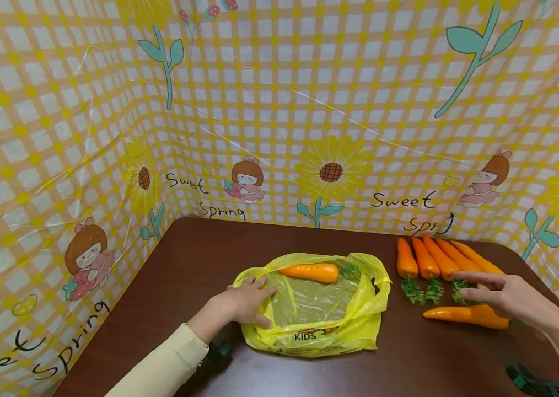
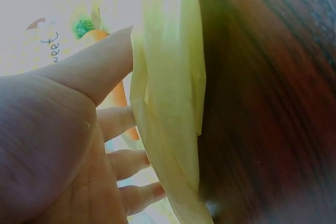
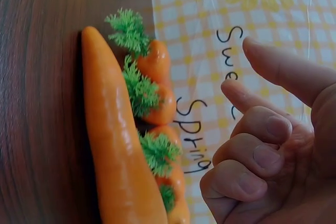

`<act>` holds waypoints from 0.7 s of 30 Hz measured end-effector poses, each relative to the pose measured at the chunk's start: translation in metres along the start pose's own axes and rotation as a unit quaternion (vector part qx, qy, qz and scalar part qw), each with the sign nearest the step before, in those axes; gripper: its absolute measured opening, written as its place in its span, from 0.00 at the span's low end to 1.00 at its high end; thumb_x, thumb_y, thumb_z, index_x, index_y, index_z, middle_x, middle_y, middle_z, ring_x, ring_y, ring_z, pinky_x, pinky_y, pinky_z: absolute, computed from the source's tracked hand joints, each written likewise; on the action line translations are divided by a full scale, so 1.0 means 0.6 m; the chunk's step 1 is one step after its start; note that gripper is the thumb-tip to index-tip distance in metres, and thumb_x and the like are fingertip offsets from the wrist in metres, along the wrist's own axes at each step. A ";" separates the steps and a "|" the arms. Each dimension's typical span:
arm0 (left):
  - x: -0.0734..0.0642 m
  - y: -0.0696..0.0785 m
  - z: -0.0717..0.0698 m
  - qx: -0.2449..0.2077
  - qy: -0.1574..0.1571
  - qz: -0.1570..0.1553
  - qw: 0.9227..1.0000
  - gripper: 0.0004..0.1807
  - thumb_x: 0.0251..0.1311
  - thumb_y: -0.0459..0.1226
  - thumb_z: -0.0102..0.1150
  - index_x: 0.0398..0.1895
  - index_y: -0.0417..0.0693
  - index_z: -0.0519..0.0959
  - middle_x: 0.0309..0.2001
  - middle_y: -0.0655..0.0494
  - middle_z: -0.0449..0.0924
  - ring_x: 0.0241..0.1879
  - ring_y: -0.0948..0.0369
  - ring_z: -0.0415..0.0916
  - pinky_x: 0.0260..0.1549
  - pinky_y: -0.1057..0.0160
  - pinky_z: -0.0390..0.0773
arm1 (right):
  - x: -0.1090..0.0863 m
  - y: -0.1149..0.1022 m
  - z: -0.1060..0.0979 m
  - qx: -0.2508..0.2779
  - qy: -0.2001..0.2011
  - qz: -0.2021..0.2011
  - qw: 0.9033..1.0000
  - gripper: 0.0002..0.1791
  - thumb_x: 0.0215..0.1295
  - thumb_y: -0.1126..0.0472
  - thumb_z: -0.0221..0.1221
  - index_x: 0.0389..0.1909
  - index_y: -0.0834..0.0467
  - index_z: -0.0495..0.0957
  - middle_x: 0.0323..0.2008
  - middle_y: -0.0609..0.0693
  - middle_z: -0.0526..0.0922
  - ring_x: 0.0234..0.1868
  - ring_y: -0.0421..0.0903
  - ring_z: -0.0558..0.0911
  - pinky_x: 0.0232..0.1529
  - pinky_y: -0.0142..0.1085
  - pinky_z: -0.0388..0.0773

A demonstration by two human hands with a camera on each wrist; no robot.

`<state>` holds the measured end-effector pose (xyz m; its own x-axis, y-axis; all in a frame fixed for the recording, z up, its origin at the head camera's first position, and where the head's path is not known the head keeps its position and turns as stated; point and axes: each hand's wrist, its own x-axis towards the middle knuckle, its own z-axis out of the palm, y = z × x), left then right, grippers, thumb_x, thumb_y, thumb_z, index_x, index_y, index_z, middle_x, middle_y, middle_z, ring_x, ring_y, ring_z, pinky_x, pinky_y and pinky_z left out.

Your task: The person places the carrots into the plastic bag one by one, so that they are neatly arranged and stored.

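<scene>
A yellow plastic bag (image 1: 309, 344) lies on the table with its mouth spread wide, and one orange carrot (image 1: 311, 272) with a green top lies in it near the far rim. My left hand (image 1: 247, 300) is at the bag's left rim, fingers spread and reaching into the mouth. In the left wrist view, the bag's yellow film (image 2: 168, 93) hides the fingertips. My right hand (image 1: 510, 295) hovers over the carrots on the right, holding nothing; thumb and index finger reach forward, the other fingers bend loosely. Beneath it lies a single carrot (image 3: 113, 129), set crosswise.
Several carrots (image 1: 425, 258) lie side by side at the back right, green tops (image 1: 412, 291) toward me. The dark brown table (image 1: 185, 264) meets a checked yellow cloth (image 1: 279, 110) at the back and both sides. A black strap (image 1: 537, 383) is on my right wrist.
</scene>
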<state>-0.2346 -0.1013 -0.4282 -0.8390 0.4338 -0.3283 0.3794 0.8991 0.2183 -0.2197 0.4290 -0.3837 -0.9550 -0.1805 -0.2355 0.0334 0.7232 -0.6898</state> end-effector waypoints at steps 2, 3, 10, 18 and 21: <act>0.001 0.001 0.002 0.003 -0.002 -0.003 1.000 0.45 0.60 0.58 0.66 0.79 0.62 0.59 0.82 0.50 0.45 0.80 0.43 0.43 0.64 0.27 0.59 | -0.001 0.007 -0.002 -0.005 -0.001 0.008 1.000 0.36 0.72 0.40 0.57 0.75 0.50 0.65 0.26 0.47 0.68 0.16 0.41 0.55 0.21 0.41 0.65; 0.001 0.001 0.003 0.004 -0.002 -0.004 1.000 0.45 0.60 0.58 0.66 0.79 0.63 0.59 0.82 0.50 0.45 0.80 0.43 0.43 0.64 0.27 0.59 | -0.002 0.010 -0.003 -0.007 -0.002 0.011 1.000 0.36 0.72 0.40 0.57 0.75 0.51 0.65 0.26 0.51 0.70 0.16 0.41 0.55 0.22 0.42 0.65; 0.002 0.004 0.007 0.006 -0.003 -0.001 1.000 0.45 0.59 0.57 0.67 0.79 0.63 0.60 0.82 0.51 0.46 0.80 0.44 0.44 0.63 0.26 0.60 | -0.004 0.043 -0.009 -0.053 0.003 0.034 0.998 0.39 0.73 0.39 0.55 0.75 0.59 0.64 0.57 0.76 0.72 0.40 0.56 0.79 0.29 0.40 0.71; 0.005 0.002 0.002 0.016 -0.005 -0.006 1.000 0.45 0.59 0.58 0.67 0.79 0.64 0.60 0.81 0.52 0.47 0.80 0.45 0.43 0.63 0.27 0.61 | -0.007 0.070 -0.014 -0.002 -0.006 0.023 1.000 0.24 0.75 0.45 0.55 0.70 0.40 0.72 0.43 0.74 0.78 0.17 0.38 0.59 0.19 0.40 0.65; 0.006 0.001 0.000 0.014 -0.004 -0.006 1.000 0.46 0.59 0.59 0.67 0.79 0.64 0.59 0.81 0.52 0.47 0.80 0.45 0.43 0.63 0.27 0.60 | -0.008 0.075 -0.017 -0.018 -0.004 0.015 1.000 0.23 0.76 0.45 0.53 0.70 0.39 0.72 0.54 0.79 0.74 0.19 0.34 0.62 0.20 0.39 0.66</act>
<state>-0.2371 -0.0994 -0.4293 -0.8404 0.4240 -0.3376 0.3810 0.9052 0.1885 -0.2166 0.4693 -0.4067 -0.9511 -0.1646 -0.2614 0.0507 0.7516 -0.6576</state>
